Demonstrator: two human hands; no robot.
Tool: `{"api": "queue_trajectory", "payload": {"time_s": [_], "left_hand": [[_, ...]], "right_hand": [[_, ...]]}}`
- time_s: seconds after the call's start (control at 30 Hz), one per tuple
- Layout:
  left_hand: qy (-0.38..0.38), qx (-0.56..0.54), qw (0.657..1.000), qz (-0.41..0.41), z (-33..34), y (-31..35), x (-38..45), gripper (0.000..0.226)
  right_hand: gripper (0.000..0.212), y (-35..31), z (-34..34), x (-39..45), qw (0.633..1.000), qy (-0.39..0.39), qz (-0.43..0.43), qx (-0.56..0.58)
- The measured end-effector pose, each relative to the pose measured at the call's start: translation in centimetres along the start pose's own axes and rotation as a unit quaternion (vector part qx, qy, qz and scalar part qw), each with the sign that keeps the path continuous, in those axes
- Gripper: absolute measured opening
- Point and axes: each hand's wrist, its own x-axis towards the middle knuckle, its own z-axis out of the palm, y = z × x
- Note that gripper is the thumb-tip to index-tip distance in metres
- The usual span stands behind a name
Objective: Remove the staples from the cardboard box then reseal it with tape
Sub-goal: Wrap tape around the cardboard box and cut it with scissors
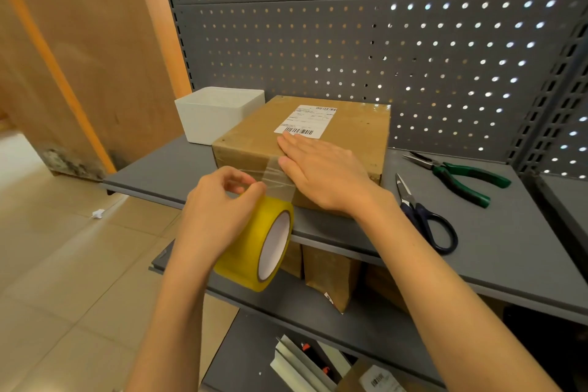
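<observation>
- Your right hand (321, 169) lies flat, fingers straight, on top of the box (305, 149), pressing the tape strip (273, 180) down where it crosses the box's front edge.
- Your left hand (219, 210) grips the roll (257, 242), fingers curled over its top, thumb and fingertips pinching near where the strip leaves it.
- The box sits on the shelf (496, 251) close to its front edge, towards the left end, label (305, 121) facing up; the roll hangs off the shelf in front of the box.
- The strip runs taut from the roll up over the front edge and under your right palm.
- Scissors (423, 216) lie just right of the box near the front edge; pliers (461, 175) lie further back and right. A white tub (219, 114) stands at the box's back-left corner.
- No staples can be made out from here, so this looks like the resealing stage.
- Risk: pull the roll off-line and the strip will likely wrinkle or run crooked.
- Risk: ease your palm while the strip is under tension and the laid end may peel up.
- Risk: a hard tug could drag the box over the front edge.
- Risk: reaching for the scissors frees the strip; it may fold and stick to itself.
</observation>
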Motion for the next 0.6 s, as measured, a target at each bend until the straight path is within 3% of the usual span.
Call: {"api": "queue_trajectory", "payload": {"time_s": [0.6], "left_hand": [[-0.110,-0.045,0.993,-0.020,0.3,-0.2,1.8,0.012]], "right_hand": [[0.050,-0.5,-0.5,-0.1,0.997,-0.008,0.056,0.054]]}}
